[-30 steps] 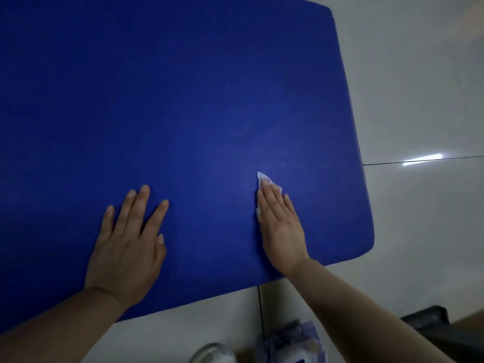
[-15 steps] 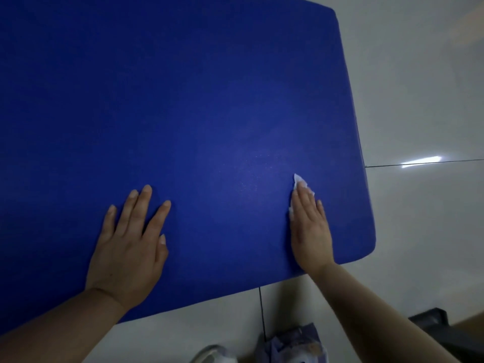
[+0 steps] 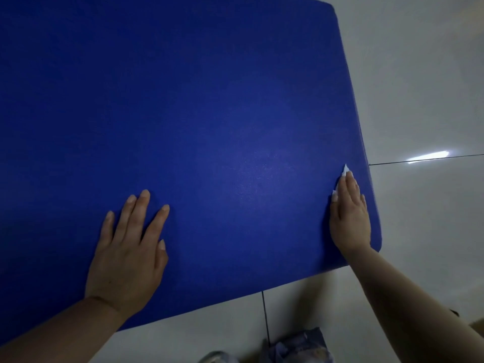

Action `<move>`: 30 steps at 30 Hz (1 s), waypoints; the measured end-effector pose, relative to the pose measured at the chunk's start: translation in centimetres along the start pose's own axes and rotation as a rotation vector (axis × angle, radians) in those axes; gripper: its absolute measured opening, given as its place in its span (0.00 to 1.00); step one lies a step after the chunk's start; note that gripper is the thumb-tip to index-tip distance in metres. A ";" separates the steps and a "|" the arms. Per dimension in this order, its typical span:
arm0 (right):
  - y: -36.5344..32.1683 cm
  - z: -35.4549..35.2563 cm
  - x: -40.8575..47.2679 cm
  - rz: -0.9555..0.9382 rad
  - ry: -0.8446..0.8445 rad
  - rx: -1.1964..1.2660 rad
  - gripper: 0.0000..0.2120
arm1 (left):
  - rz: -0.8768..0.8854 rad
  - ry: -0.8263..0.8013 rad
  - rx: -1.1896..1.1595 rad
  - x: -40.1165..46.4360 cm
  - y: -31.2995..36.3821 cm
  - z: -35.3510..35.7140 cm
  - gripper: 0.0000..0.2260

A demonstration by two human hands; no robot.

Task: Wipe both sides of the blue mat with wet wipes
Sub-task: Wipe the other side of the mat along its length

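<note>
— So, which step is in hand, from the head view?

— The wiping of the upper side. The blue mat lies flat on the tiled floor and fills most of the picture. The right hand presses a white wet wipe on the mat with straight fingers kept together; only the corners of the wipe show past the fingertips. It is near the right edge of the mat, close to the near right corner.

— And the other hand?

— The left hand lies flat on the mat near the front edge, fingers straight and spread, and holds nothing. I think it keeps the mat from sliding.

— What does the next move call for?

— In my judgement the stroke is almost at the border, so the hand must turn back and pass over another strip. Later the mat must be turned over, because the second side is not yet wiped.

— What differs from one second ago?

— The right hand with the wipe was near the middle of the front part; now it is at the right edge. The left hand is in the same place.

— Anything else?

— A pack, maybe of wipes, at the bottom edge.
</note>
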State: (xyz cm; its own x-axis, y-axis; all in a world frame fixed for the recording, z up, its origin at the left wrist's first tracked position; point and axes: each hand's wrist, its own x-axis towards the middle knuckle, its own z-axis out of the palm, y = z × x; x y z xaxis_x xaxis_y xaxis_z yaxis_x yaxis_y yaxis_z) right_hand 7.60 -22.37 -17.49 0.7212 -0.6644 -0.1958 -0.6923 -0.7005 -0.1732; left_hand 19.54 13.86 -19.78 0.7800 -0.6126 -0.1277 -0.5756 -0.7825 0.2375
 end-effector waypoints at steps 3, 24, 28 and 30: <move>0.0 -0.5 0.0 0.001 0.040 -0.030 0.25 | -0.002 0.000 -0.004 0.0 0.0 0.0 0.25; -0.1 0.6 3.8 0.190 0.121 0.059 0.23 | 0.012 0.050 0.006 9.2 2.8 0.1 0.26; -5.0 1.9 2.1 -0.094 0.138 0.046 0.24 | 0.026 0.065 0.021 9.3 2.7 0.2 0.26; -7.7 3.1 0.3 -0.416 0.035 0.036 0.23 | 0.022 0.064 0.021 9.3 2.7 0.1 0.26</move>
State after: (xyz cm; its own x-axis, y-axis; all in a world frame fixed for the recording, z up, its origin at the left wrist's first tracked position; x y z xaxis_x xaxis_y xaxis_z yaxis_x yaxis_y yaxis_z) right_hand 13.11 -16.36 -19.17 0.9394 -0.3359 -0.0691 -0.3419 -0.9019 -0.2641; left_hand 25.18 6.05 -20.45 0.7805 -0.6222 -0.0607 -0.5976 -0.7711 0.2198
